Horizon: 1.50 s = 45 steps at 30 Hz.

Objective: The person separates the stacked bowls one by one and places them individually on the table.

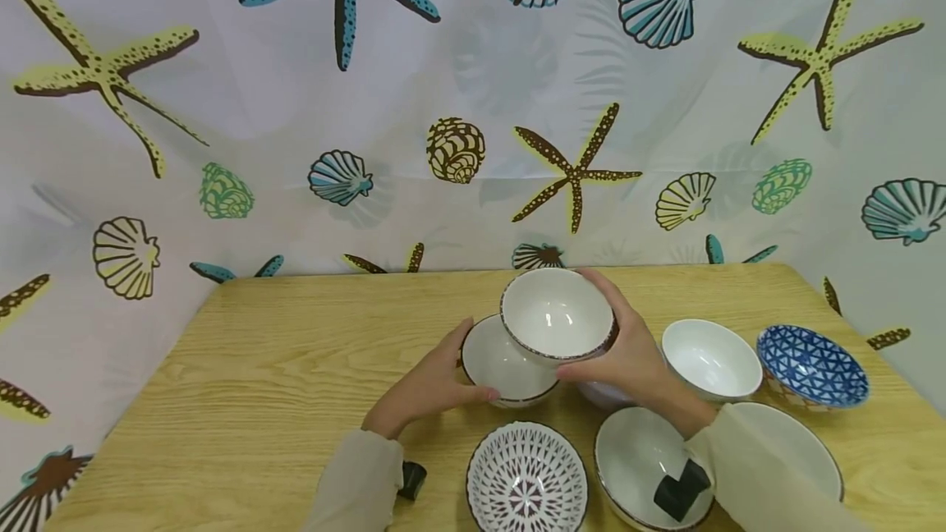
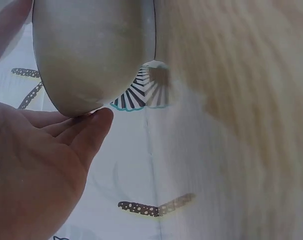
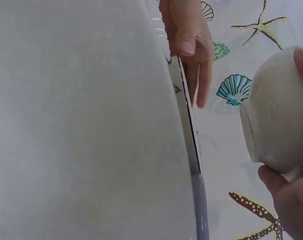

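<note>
My right hand (image 1: 624,351) grips a deep white bowl (image 1: 557,314) with a speckled dark rim by its right side, thumb at the near edge and fingers behind. The right wrist view shows the same bowl (image 3: 279,115) from outside, with the thumb and fingers of that hand on it. My left hand (image 1: 436,376) holds a second white bowl (image 1: 502,360) with a thin dark rim at its left side. In the left wrist view, fingertips touch the edge of this bowl (image 2: 91,55). The right-hand bowl overlaps the left-hand one in the head view.
A brown-patterned bowl (image 1: 527,479) stands in front. To the right are a dark-rimmed white bowl (image 1: 643,462), another large pale bowl (image 1: 798,442), a plain white bowl (image 1: 712,358) and a blue-patterned bowl (image 1: 813,364). A patterned cloth (image 1: 414,212) hangs behind the wooden table (image 1: 244,401).
</note>
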Tool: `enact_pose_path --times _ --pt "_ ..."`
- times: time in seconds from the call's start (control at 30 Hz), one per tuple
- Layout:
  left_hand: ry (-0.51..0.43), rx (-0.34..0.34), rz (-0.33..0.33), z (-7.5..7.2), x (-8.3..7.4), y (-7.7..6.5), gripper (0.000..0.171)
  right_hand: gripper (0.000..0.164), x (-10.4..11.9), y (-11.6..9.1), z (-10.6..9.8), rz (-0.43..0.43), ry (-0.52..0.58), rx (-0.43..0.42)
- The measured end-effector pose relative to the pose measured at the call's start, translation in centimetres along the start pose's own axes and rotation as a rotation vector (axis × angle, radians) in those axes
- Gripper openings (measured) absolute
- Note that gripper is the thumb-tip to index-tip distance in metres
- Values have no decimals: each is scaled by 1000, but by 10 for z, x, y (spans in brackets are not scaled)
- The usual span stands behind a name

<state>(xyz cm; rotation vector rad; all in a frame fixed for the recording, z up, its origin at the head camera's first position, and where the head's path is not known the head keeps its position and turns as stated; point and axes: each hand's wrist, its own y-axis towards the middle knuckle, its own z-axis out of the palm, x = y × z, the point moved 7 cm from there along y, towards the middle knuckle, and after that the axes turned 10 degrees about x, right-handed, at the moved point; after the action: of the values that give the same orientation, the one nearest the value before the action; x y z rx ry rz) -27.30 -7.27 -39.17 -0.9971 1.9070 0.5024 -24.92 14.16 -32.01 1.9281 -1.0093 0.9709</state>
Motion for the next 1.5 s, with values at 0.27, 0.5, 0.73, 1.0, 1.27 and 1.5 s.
enact_pose_path --times 0.27,0.5,0.73,1.0,1.27,1.5 --pt "36 24 16 4 0 1 100 108 -4 -23 -24 61 -52 -46" --pt "41 25 -15 4 0 1 109 108 0 -41 -49 95 -85 -91" --pt "75 0 -60 0 2 1 112 110 3 -58 -68 107 -105 -127" --pt "102 -3 -102 1 3 0 113 111 -2 -81 -89 104 -156 -199" --pt "88 2 -95 2 2 1 116 112 -14 -105 -111 193 -276 -249" --pt "94 -1 -104 2 2 0 114 110 -28 -130 -127 196 -258 -286"
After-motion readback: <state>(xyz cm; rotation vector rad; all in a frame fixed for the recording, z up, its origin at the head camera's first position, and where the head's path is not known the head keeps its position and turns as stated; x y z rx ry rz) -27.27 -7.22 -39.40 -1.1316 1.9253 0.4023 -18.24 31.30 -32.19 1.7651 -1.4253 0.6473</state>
